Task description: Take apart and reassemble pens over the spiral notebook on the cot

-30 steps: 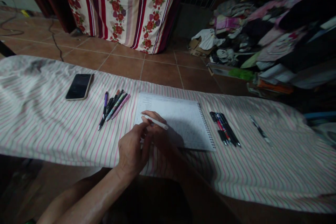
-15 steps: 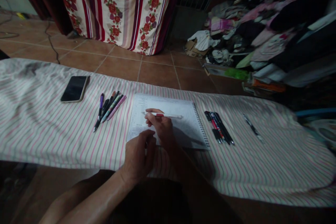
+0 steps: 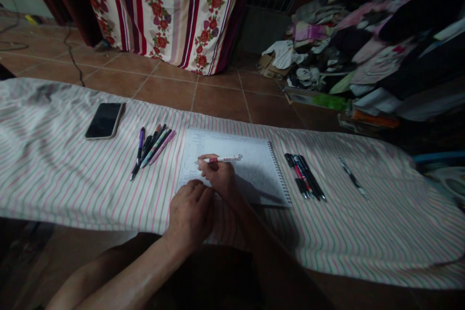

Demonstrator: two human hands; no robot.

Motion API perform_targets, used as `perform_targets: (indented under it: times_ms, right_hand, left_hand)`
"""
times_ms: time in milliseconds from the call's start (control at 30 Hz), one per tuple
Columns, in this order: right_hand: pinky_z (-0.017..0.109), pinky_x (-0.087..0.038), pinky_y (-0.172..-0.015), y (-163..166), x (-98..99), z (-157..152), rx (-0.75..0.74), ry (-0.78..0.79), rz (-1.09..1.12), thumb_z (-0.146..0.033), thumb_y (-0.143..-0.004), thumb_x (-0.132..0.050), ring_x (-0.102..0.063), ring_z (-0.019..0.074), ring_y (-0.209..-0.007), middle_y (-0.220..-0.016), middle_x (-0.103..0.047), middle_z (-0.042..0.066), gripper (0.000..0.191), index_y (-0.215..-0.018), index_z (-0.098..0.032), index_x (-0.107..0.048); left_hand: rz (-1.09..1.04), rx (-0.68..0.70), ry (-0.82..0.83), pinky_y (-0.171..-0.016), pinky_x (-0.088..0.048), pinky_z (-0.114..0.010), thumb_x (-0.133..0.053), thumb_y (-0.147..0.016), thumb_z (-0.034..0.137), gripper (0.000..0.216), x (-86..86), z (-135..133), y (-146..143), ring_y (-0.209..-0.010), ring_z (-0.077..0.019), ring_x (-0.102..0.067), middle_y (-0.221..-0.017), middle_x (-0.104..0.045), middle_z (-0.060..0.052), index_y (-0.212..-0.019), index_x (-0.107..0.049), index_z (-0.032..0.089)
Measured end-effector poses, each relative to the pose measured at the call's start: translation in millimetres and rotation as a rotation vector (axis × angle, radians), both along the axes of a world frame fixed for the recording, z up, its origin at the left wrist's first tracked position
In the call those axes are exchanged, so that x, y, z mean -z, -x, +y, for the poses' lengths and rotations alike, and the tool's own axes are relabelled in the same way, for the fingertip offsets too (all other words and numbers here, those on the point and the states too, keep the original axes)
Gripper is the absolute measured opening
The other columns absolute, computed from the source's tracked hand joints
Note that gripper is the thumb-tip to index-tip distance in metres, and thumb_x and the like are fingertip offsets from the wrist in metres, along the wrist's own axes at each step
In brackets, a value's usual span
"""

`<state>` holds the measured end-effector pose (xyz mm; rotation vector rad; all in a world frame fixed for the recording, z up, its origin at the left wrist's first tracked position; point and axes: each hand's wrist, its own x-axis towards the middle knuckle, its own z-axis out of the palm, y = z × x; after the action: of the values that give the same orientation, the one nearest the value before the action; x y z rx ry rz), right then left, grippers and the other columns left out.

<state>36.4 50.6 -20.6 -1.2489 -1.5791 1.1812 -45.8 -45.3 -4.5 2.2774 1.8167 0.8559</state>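
My right hand [image 3: 218,177] grips a white and red pen [image 3: 221,159], its tip pointing left over the near-left part of a spiral notebook [image 3: 250,164]. The notebook lies open on a striped cloth [image 3: 54,164]. My left hand [image 3: 191,215] rests on the notebook's near-left corner, fingers curled together and pressing down. Nothing is held in it that I can see.
Several pens [image 3: 150,147] lie left of the notebook, and a dark phone [image 3: 104,120] further left. More pens [image 3: 305,177] lie right of the notebook, with a lone pen [image 3: 352,178] beyond. A floral cloth [image 3: 170,9] hangs behind; a clothes pile [image 3: 363,43] fills the right.
My right hand turned the pen from slanting to lying nearly level, then drew it a little leftward. My left hand slid down to the notebook's near-left corner.
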Motion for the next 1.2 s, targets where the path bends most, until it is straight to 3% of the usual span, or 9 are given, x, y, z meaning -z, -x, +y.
perform_targets:
  times_ms: [133, 300, 833, 1033, 1200]
  right_hand:
    - [0.02, -0.045, -0.049, 3, -3.4, -4, -0.072, -0.041, -0.121, -0.039, -0.077, -0.054, -0.06, 0.0122, -0.05, -0.054, -0.062, -0.001, 0.024, -0.08, -0.018, -0.066]
    - [0.02, -0.044, -0.049, 6, -1.8, -7, -0.057, -0.079, -0.257, -0.04, -0.077, -0.053, -0.061, 0.013, -0.051, -0.052, -0.063, 0.0, 0.027, -0.077, -0.018, -0.068]
    - [0.019, -0.042, -0.048, 7, 7.9, -3, -0.069, -0.052, -0.349, -0.04, -0.075, -0.056, -0.061, 0.0126, -0.051, -0.051, -0.063, 0.0, 0.028, -0.064, -0.017, -0.068]
    - [0.02, -0.044, -0.051, 7, 6.7, -3, -0.101, -0.051, -0.312, -0.039, -0.077, -0.053, -0.063, 0.0135, -0.053, -0.056, -0.065, 0.0, 0.026, -0.081, -0.019, -0.07]
    - [0.02, -0.044, -0.05, 9, 3.8, -5, -0.08, -0.049, -0.358, -0.039, -0.077, -0.051, -0.063, 0.0147, -0.055, -0.056, -0.065, 0.002, 0.029, -0.079, -0.017, -0.069]
  left_hand:
    - [0.02, 0.047, 0.018, -0.065, -0.044, -0.033, -0.047, -0.079, 0.011, 0.011, 3.0, -6, 7, -0.075, -0.0206, -0.053, -0.076, -0.061, -0.004, -0.076, -0.056, 0.019]
    - [0.012, 0.071, 0.037, -0.064, -0.045, -0.033, -0.051, -0.077, 0.01, 0.01, 2.8, -8, 11, -0.078, -0.0212, -0.054, -0.079, -0.062, -0.004, -0.077, -0.055, 0.019]
    - [0.008, 0.062, 0.059, -0.063, -0.046, -0.031, -0.051, -0.074, 0.008, 0.012, 5.8, -5, 12, -0.076, -0.0203, -0.054, -0.078, -0.062, -0.004, -0.078, -0.055, 0.018]
    - [0.016, 0.054, 0.04, -0.062, -0.046, -0.031, -0.051, -0.074, 0.008, 0.012, 6.1, -6, 11, -0.075, -0.02, -0.054, -0.076, -0.062, -0.004, -0.079, -0.056, 0.018]
    - [0.008, 0.056, 0.033, -0.06, -0.045, -0.031, -0.051, -0.074, 0.008, 0.012, 6.7, -6, 11, -0.074, -0.0201, -0.054, -0.076, -0.062, -0.004, -0.079, -0.055, 0.018]
